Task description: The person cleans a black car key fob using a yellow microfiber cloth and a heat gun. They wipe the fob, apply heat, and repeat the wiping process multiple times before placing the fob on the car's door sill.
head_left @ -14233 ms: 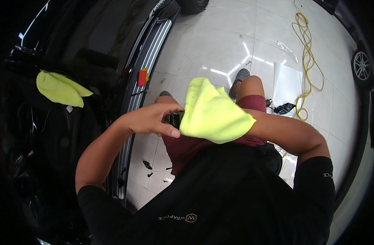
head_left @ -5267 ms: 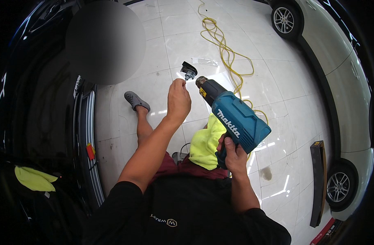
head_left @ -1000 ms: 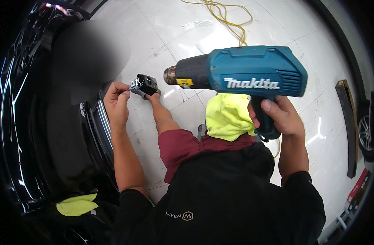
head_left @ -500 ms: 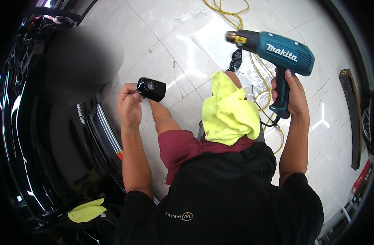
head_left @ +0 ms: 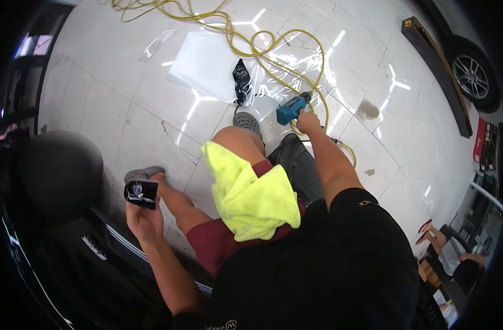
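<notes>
My left hand [head_left: 145,222] is closed on a small glossy black cover [head_left: 147,197], a boxy piece with a round feature on its face, held up beside the dark car panel. Away to the right, my right arm reaches forward and down, and my right hand [head_left: 308,121] grips a teal heat gun [head_left: 290,110] low over the floor. Its nozzle points away toward clear plastic film and a yellow cord. My fingers on its handle are partly hidden. A bright yellow cloth [head_left: 251,192] lies draped over my thigh.
Yellow cord [head_left: 235,33] loops over the tiled floor beside white sheet [head_left: 202,60] and a crumpled black strip [head_left: 241,82]. A glossy black car [head_left: 70,264] stands at left. A long dark box [head_left: 438,77] and wheel [head_left: 471,74] are at right; another person's legs [head_left: 435,239] show lower right.
My right hand has lowered the heat gun from beside me to near the floor ahead. My left hand has turned the black cover and holds it lower in view. The view has swung right.
</notes>
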